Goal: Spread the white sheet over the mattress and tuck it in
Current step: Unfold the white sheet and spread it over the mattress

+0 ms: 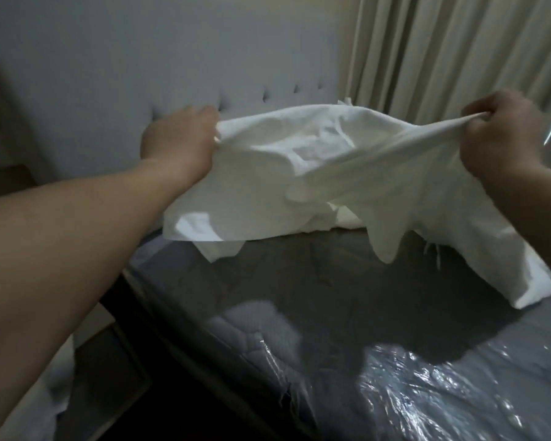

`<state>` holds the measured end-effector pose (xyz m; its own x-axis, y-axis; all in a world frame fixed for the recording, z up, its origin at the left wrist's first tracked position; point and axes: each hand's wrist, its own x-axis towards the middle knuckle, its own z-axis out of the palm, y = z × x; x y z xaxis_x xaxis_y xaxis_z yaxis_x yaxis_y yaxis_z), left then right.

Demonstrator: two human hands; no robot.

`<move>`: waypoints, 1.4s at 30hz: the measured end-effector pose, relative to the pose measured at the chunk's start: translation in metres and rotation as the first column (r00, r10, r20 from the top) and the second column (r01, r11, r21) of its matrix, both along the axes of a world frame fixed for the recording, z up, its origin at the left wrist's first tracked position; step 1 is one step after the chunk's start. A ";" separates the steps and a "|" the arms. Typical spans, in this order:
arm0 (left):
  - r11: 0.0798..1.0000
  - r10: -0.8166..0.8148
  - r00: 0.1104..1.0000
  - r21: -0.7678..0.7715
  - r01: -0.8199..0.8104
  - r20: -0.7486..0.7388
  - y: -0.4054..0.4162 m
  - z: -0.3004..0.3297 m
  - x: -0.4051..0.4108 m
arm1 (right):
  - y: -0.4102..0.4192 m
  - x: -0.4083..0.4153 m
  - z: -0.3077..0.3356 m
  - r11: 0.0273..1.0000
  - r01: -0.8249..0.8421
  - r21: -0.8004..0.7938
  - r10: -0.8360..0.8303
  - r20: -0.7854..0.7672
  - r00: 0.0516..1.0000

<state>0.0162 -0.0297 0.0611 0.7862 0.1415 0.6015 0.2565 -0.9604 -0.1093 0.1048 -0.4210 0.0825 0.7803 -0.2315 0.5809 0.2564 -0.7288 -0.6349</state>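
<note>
The white sheet (315,173) hangs bunched in the air above the head end of the mattress (347,297), its lower folds drooping toward the surface. My left hand (178,144) grips the sheet's left edge with curled fingers. My right hand (503,135) pinches a stretched corner of the sheet at the upper right. The mattress is grey and wrapped in shiny clear plastic that glints near the front right. The sheet's right part trails down onto the mattress by the far right edge.
A grey tufted headboard (172,58) stands behind the sheet. Beige curtains (458,52) hang at the back right. A dark bed frame edge (159,338) runs along the mattress's left side, with floor beyond it.
</note>
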 end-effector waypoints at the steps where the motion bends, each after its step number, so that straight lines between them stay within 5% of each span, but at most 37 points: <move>1: 0.997 0.054 0.998 -0.056 -0.052 0.038 0.005 0.003 0.000 | -0.008 0.001 0.002 0.999 0.026 0.043 -0.027 0.016 1.000; 3: 0.973 0.192 0.979 -0.143 -0.181 0.070 0.013 0.005 -0.004 | -0.029 0.009 -0.001 0.994 0.107 0.021 -0.106 -0.008 0.994; 6: 0.895 0.377 0.926 -0.254 -0.368 -0.015 0.015 -0.008 -0.018 | -0.054 0.010 -0.014 0.945 0.216 -0.247 -0.260 -0.161 0.952; 8: 0.838 0.359 0.920 -0.380 -0.393 -0.158 0.010 -0.027 -0.025 | -0.045 -0.008 -0.030 0.885 0.058 -0.461 -0.220 -0.306 0.926; 12: 0.710 0.176 0.952 -0.638 -0.299 -0.251 -0.029 -0.057 -0.033 | 0.000 -0.042 -0.073 0.890 -0.206 -0.406 0.017 -0.421 0.907; 14: 0.519 0.079 0.982 -0.833 -0.190 -0.174 -0.054 -0.070 -0.027 | 0.030 -0.062 -0.099 0.854 -0.334 -0.399 0.145 -0.434 0.889; 16: 0.370 0.018 0.994 -0.923 -0.107 -0.108 -0.071 -0.084 -0.016 | 0.058 -0.077 -0.131 0.670 -0.484 -0.562 0.232 -0.462 0.856; 19: 0.423 -0.114 0.988 -0.905 -0.044 -0.101 -0.083 -0.099 0.006 | 0.087 -0.084 -0.178 0.422 -0.605 -0.675 0.214 -0.574 0.790; 23: 0.537 -0.421 0.883 -0.842 0.058 -0.208 -0.098 -0.112 0.010 | 0.110 -0.070 -0.224 0.459 -0.616 -0.641 0.156 -0.624 0.766; 26: 0.739 -0.426 0.806 -0.673 0.047 -0.411 -0.090 -0.133 0.013 | 0.111 -0.057 -0.239 0.524 -0.655 -0.545 0.131 -0.708 0.694; 29: 0.839 -0.272 0.757 -0.531 -0.114 -0.593 -0.080 -0.147 0.007 | 0.112 -0.048 -0.228 0.575 -0.686 -0.446 0.174 -0.752 0.636; 32: 0.843 -0.178 0.790 -0.505 -0.185 -0.587 -0.066 -0.150 -0.006 | 0.121 -0.043 -0.175 0.696 -0.659 -0.285 0.264 -0.752 0.604; 35: 0.801 -0.103 0.907 -0.575 -0.168 -0.408 -0.066 -0.138 -0.019 | 0.127 -0.043 -0.097 0.869 -0.467 0.165 0.466 -0.591 0.658; 37: 0.708 -0.003 0.974 -0.688 -0.159 -0.228 -0.070 -0.126 -0.031 | 0.129 -0.040 -0.044 0.795 -0.301 0.527 0.548 -0.410 0.729; 39: 0.665 0.077 0.996 -0.741 -0.090 -0.052 -0.075 -0.116 -0.045 | 0.127 -0.040 -0.001 0.587 -0.166 0.792 0.580 -0.268 0.770; 42: 0.523 -0.101 0.994 -0.852 0.015 -0.044 -0.087 -0.105 -0.060 | 0.125 -0.050 0.040 0.457 -0.095 0.884 0.562 -0.205 0.801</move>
